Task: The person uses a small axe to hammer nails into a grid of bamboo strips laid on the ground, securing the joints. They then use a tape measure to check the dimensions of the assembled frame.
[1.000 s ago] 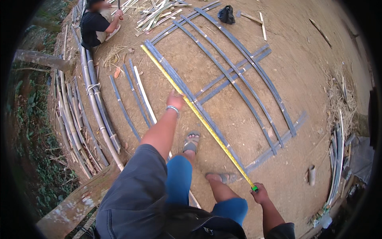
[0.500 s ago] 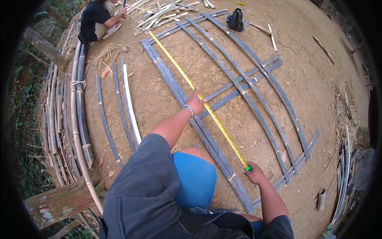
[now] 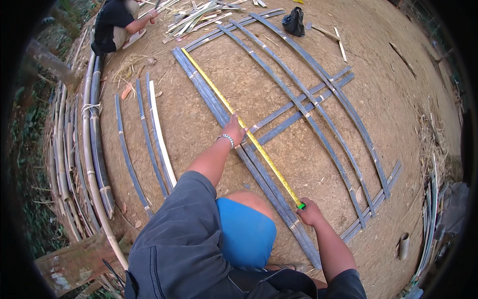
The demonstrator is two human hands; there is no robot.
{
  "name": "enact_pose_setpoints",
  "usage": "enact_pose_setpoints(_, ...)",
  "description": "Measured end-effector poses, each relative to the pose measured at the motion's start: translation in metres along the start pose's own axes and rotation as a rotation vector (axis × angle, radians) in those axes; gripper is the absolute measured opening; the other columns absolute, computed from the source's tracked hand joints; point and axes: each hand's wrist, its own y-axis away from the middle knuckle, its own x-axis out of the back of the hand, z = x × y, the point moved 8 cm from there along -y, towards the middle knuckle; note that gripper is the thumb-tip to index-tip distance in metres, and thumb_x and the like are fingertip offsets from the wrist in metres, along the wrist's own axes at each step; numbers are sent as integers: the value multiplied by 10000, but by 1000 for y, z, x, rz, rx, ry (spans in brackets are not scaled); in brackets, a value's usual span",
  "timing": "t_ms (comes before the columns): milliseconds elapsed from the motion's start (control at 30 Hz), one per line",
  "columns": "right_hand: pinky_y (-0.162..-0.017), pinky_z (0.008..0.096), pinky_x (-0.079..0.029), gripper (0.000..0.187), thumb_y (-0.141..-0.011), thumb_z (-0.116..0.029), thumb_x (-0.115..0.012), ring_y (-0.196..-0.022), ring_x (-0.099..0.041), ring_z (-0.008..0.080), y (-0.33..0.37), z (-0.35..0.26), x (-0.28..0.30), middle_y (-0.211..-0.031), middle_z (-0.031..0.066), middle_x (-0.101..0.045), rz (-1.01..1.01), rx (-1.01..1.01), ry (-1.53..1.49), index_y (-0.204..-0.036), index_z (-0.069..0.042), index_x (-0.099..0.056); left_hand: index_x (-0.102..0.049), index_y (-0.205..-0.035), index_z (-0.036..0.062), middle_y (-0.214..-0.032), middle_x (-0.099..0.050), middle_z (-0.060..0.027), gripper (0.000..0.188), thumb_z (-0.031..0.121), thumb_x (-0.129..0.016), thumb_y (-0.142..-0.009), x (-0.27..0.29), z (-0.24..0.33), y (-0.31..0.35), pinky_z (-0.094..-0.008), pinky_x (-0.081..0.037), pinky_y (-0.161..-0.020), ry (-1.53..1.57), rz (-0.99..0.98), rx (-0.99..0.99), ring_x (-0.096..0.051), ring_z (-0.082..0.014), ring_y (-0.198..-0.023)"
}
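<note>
A yellow measuring tape is pulled out long and straight, running beside a pair of dark split-bamboo strips. Its far end lies near the top of those strips. My right hand is closed around the tape's case, of which a bit of green shows. Midway along, my left hand, with a chain bracelet on the wrist, is closed at the tape's edge, over the strips; its fingertips are partly hidden. Cross strips pass under the long bamboo strips to the right, forming a grid on the ground.
Three loose strips lie to my left, beside long bamboo poles tied together. Far off are a pile of split pieces, a black plastic bag and a crouching person. A short bamboo tube lies at right.
Both my hands have moved left with the tape, which now lies closer against the dark strips. My left hand is also slightly nearer me. The grid of strips has kept its layout.
</note>
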Motion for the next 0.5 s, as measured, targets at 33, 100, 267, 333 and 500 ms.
enact_pose_setpoints(33, -928, 423, -514, 498, -824, -249, -763, -1074, -653, 383, -2, -1, -2, -1139, 226, -672, 0, 7, 1, -1262, -58, -620, -136, -1578, -76, -1649, -197, -269, 889, 394, -605, -986, 1, -1, -1, -383, -248, -1244, 8, -1, 4, -261, -374, -1518)
enact_pose_setpoints(100, -953, 434, -507, 513, -831, -255, -754, -1103, -638, 397, -4, -3, -4, -1168, 237, -659, -9, 4, 12, -1285, -66, -610, -140, -1582, -65, -1648, -206, -265, 887, 395, -607, -984, 4, -2, -4, -386, -251, -1243, 16, 4, 3, -270, -376, -1514)
enact_pose_setpoints(267, -1008, 458, -488, 531, -847, -265, -731, -1176, -600, 424, -7, -6, -9, -1232, 255, -631, -56, -50, 28, -1328, -89, -592, -116, -1604, -14, -1670, -198, -202, 906, 424, -605, -980, 7, -5, 0, -413, -272, -1237, -32, -2, 17, -282, -365, -1511)
enact_pose_setpoints(333, -1013, 457, -485, 526, -849, -264, -729, -1176, -599, 424, -6, -1, -11, -1227, 256, -631, -29, -51, 17, -1326, -89, -594, -144, -1593, -32, -1659, -210, -227, 906, 432, -615, -975, 6, -3, 3, -412, -262, -1239, -75, -16, 8, -275, -379, -1510)
enact_pose_setpoints(500, -1033, 447, -475, 557, -851, -263, -728, -1186, -592, 420, -14, 5, -22, -1249, 254, -623, -68, -56, 42, -1364, -105, -579, -172, -1596, -15, -1672, -155, -231, 911, 460, -624, -963, -1, -23, -4, -424, -249, -1243, -202, 39, -39, -249, -385, -1518)
